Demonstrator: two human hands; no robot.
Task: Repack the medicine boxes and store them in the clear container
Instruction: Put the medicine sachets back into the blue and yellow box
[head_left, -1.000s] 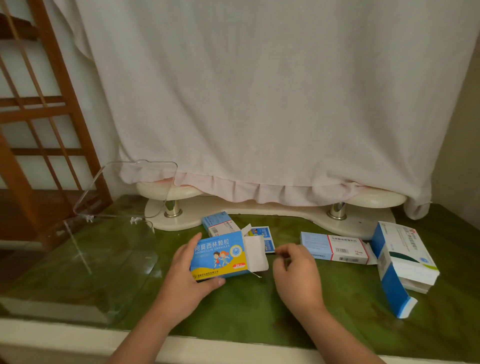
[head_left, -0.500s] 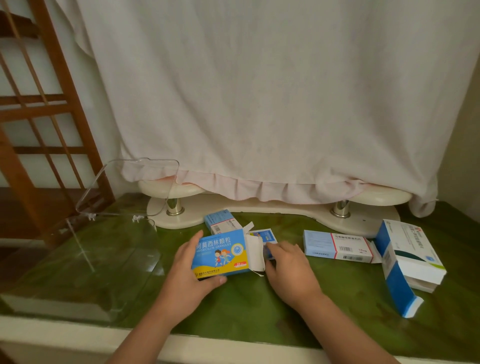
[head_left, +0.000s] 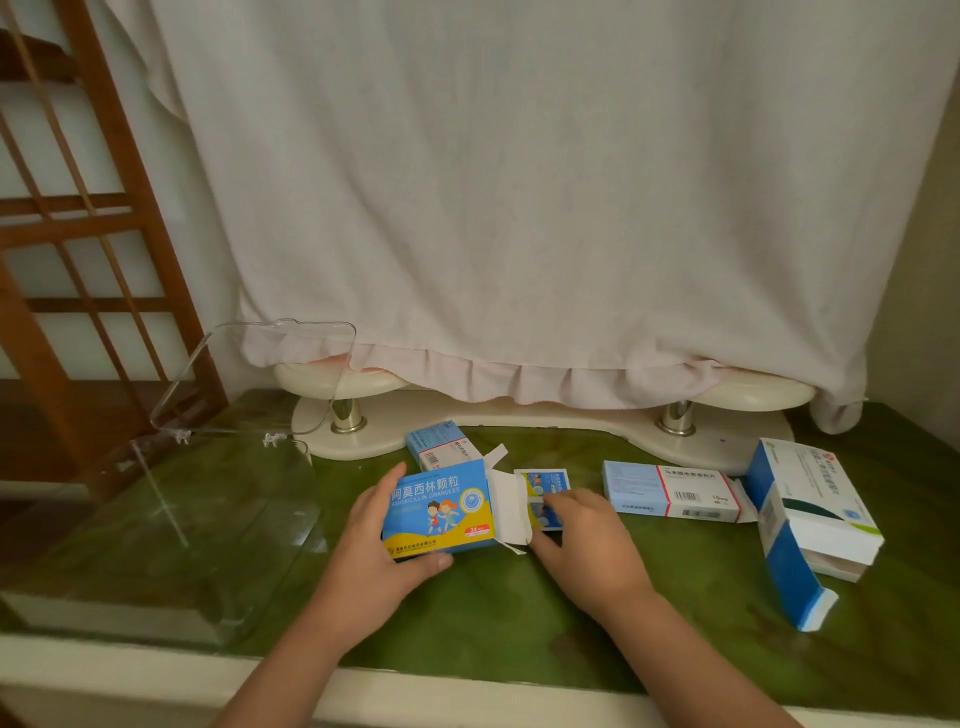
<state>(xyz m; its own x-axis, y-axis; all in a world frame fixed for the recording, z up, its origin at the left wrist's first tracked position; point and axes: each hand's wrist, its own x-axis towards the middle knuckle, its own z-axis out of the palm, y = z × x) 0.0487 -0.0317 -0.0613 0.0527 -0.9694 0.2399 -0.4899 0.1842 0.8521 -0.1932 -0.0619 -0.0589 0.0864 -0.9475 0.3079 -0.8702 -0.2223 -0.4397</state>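
My left hand (head_left: 382, 551) grips a blue and yellow amoxicillin box (head_left: 439, 506) tilted up off the green tabletop, its white end flap open to the right. My right hand (head_left: 584, 540) lies just right of that flap, fingers down on small blue sachets (head_left: 543, 486) that lie flat on the table. The clear container (head_left: 171, 519) stands at the left with its lid (head_left: 260, 374) raised. A small blue box (head_left: 441, 447) lies behind the held box. A long white and blue box (head_left: 672, 491) and a larger open blue and white box (head_left: 810, 519) lie at the right.
A cream stand with two metal posts (head_left: 519, 415) runs along the back under a hanging pale cloth (head_left: 519, 208). A wooden lattice frame (head_left: 78, 234) stands at the left. The table's pale front edge (head_left: 467, 691) is close to my forearms.
My right hand has moved left and forward from the bare tabletop onto the sachets beside the open flap. My left hand keeps hold of the amoxicillin box in much the same place.
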